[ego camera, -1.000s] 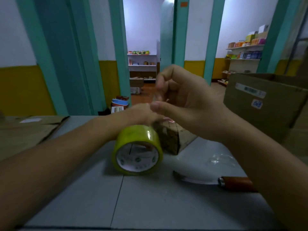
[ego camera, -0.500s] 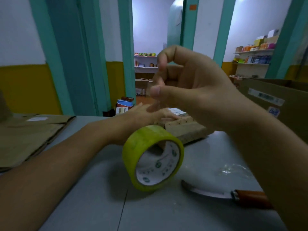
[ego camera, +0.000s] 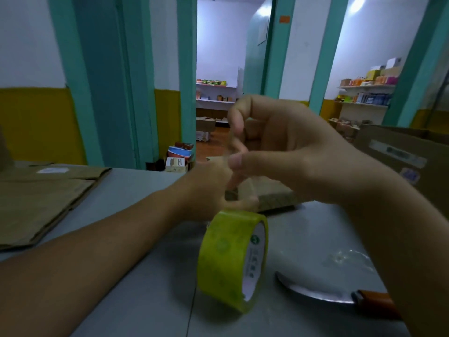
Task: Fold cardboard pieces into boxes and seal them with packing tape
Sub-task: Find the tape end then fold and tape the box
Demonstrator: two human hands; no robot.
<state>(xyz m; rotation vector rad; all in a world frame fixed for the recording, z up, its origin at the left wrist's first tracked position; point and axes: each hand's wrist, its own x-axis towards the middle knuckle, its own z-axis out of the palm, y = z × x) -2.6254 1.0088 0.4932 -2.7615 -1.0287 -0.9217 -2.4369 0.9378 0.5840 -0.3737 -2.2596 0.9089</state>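
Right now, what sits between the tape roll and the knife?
Only bare grey table; the tape roll stands on edge, apart from the knife blade. Head view.

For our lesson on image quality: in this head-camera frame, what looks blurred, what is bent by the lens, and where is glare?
Head view: the right hand is blurred; the tape roll is sharper; the teal door frames lean and bow; the knife blade glints.

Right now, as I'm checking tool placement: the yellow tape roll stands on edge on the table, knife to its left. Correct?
No. The head view shows the yellow tape roll on edge on the table, but the knife lies to its right.
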